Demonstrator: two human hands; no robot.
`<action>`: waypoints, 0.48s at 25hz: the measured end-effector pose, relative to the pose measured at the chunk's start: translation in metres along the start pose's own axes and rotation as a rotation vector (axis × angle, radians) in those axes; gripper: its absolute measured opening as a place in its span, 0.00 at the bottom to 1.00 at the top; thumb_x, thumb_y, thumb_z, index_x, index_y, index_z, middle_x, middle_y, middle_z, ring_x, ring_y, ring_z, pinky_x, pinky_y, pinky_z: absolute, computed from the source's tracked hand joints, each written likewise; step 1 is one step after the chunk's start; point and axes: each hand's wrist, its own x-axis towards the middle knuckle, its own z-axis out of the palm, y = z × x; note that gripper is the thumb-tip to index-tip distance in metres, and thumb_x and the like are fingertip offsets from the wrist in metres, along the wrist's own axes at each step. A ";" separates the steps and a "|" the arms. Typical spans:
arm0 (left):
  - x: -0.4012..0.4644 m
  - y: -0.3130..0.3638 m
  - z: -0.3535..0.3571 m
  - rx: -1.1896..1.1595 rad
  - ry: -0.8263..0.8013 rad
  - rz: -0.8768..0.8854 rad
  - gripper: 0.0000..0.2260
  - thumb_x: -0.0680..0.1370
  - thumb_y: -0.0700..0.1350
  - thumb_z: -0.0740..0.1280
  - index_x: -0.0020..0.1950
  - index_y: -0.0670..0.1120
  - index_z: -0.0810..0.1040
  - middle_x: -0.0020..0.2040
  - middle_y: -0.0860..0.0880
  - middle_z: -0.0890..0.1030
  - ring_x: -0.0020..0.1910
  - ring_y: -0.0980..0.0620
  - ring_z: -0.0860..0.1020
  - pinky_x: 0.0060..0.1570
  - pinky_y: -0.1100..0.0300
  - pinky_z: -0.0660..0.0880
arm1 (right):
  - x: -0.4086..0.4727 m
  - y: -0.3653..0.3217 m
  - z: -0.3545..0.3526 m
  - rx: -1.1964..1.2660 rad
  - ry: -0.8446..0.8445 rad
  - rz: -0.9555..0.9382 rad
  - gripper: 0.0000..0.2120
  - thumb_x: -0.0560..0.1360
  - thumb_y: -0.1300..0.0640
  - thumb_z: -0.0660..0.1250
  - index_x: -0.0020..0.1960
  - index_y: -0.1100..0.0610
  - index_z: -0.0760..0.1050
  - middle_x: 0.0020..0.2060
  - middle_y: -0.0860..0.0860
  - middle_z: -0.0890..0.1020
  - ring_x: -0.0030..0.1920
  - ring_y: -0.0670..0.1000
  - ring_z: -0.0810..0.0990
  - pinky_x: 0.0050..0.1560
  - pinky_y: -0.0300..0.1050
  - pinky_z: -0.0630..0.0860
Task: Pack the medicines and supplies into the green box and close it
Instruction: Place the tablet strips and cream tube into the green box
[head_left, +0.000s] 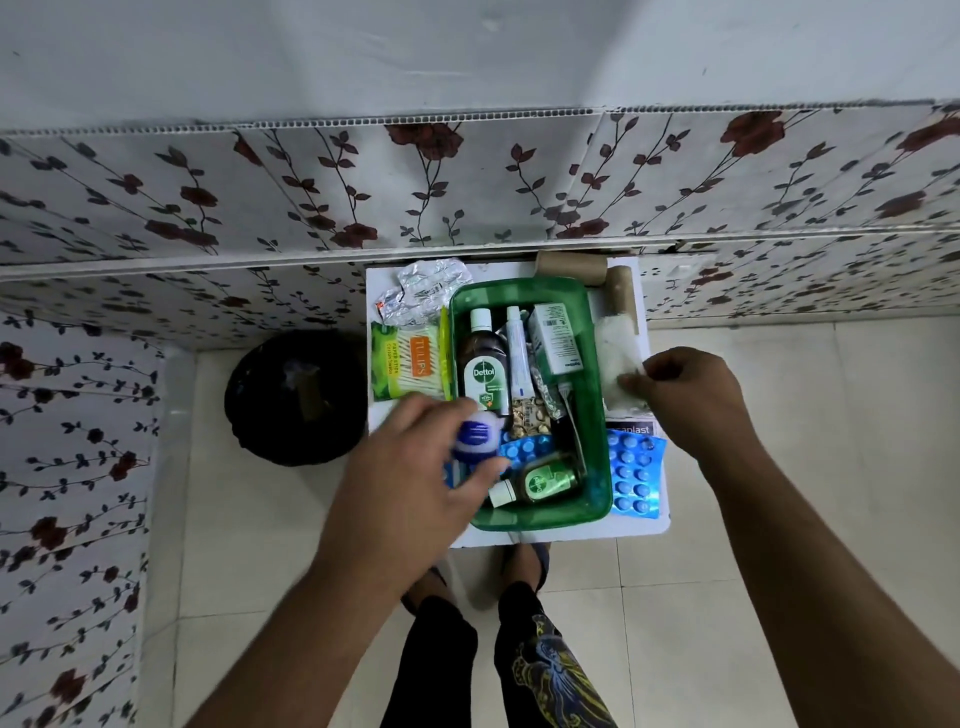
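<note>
Box w/ Dettol bottle, tube.

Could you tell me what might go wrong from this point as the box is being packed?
1. The green box already looks crowded around the Dettol bottle; the blue-capped jar in the left hand may not sit flat, hindering closing.
2. The blue blister strip lies near the table's right edge and could be knocked off.
3. The right hand's grip on the white gauze looks light; it may slip.
</note>
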 end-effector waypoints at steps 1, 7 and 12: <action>0.008 0.012 0.011 0.047 -0.093 0.016 0.20 0.70 0.54 0.74 0.61 0.51 0.79 0.52 0.53 0.77 0.40 0.56 0.77 0.44 0.62 0.74 | -0.005 -0.001 -0.005 0.024 0.014 -0.016 0.09 0.70 0.53 0.76 0.42 0.55 0.78 0.36 0.49 0.81 0.37 0.51 0.78 0.36 0.42 0.69; 0.040 0.034 0.091 0.169 -0.403 -0.099 0.14 0.70 0.45 0.74 0.54 0.46 0.80 0.51 0.46 0.79 0.49 0.44 0.80 0.47 0.54 0.77 | -0.023 -0.004 -0.023 0.220 0.011 0.005 0.11 0.71 0.56 0.76 0.51 0.54 0.78 0.39 0.51 0.84 0.34 0.48 0.80 0.35 0.41 0.71; 0.032 0.023 0.068 0.015 -0.367 -0.111 0.13 0.76 0.41 0.68 0.60 0.49 0.80 0.52 0.48 0.83 0.49 0.49 0.81 0.50 0.55 0.78 | -0.051 -0.011 -0.027 0.252 0.029 -0.035 0.12 0.72 0.57 0.74 0.55 0.52 0.80 0.40 0.50 0.85 0.39 0.49 0.84 0.41 0.42 0.73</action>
